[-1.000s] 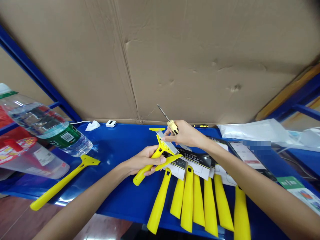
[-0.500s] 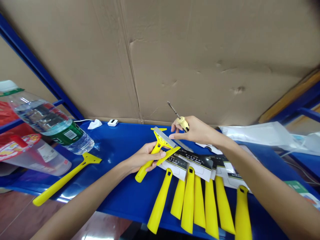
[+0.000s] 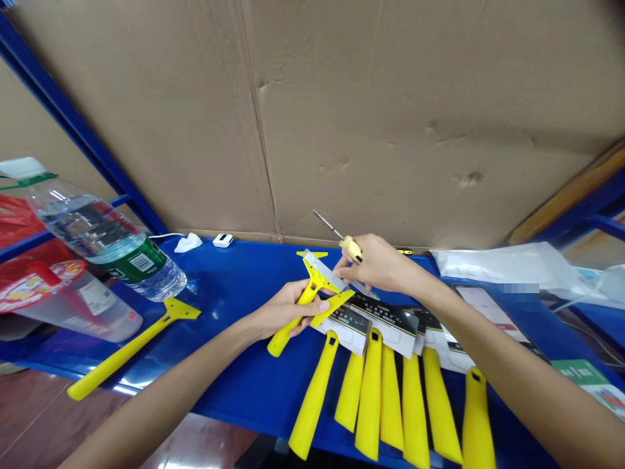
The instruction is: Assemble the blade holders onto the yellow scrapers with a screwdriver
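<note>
My left hand (image 3: 288, 306) is closed around the handle of a yellow scraper (image 3: 306, 294), head up, and also pinches a loose yellow strip (image 3: 333, 308) under the thumb. A flat grey blade (image 3: 319, 266) lies along the scraper's head. In my right hand (image 3: 378, 260) is a screwdriver (image 3: 352, 250) with a pale yellow handle, its shank pointing up and left, away from the scraper. The right fingertips are at the blade's lower end; whether they press on it I cannot tell. Below lie several packaged scrapers (image 3: 368, 394) with yellow handles and printed cards.
A loose yellow scraper handle (image 3: 124, 348) lies left, beside a water bottle (image 3: 110, 228) and a plastic cup (image 3: 97, 303). A small white device (image 3: 223, 240) stands near the cardboard wall (image 3: 205, 117). On the right are a phone (image 3: 488, 309) and a plastic bag (image 3: 512, 267).
The screwdriver has tilted further left and its tip is lower. My right fingers have shifted slightly along the blade's end. My left hand keeps its hold on the scraper.
</note>
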`<state>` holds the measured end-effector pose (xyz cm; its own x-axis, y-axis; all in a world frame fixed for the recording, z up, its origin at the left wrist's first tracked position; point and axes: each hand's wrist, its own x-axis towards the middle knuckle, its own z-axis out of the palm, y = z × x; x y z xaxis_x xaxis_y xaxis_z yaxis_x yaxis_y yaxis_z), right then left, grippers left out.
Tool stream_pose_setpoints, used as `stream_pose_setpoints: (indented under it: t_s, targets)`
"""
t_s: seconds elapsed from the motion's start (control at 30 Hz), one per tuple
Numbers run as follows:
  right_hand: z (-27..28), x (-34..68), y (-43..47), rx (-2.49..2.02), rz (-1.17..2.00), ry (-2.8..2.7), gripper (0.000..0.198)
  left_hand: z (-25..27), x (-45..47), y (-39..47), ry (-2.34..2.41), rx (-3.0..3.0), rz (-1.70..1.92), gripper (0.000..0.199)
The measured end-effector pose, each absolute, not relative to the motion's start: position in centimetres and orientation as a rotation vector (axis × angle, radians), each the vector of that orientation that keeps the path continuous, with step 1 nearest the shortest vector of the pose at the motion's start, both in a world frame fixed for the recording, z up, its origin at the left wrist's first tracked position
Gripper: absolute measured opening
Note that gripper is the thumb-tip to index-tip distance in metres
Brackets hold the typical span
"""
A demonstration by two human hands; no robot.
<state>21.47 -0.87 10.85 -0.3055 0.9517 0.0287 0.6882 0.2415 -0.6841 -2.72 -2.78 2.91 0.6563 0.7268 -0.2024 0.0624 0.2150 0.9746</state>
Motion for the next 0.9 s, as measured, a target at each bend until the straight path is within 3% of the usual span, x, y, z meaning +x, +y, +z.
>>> stream_pose_setpoints:
  t_s: [0.17, 0.37, 0.67, 0.9]
  targets:
    - [11.2, 21.5, -0.9, -1.394, 0.526, -2.088, 0.009, 2.7, -2.7, -2.7, 0.735, 1.280, 0.528, 0.057]
    - [10.2, 20.4, -0.8, -1.438, 0.664, -2.099, 0.015, 2.8, -2.7, -2.8, 0.753, 1.299, 0.504, 0.060]
    - [10.1, 20.3, -1.2, -1.360, 0.351, -2.150, 0.013, 2.7, -2.6, -2.9, 0.748, 1.270, 0.503, 0.058]
    - [9.5, 19.3, -1.6, -1.353, 0.473, -2.256, 0.024, 2.7, -2.6, -2.9, 0.738, 1.281, 0.486, 0.057]
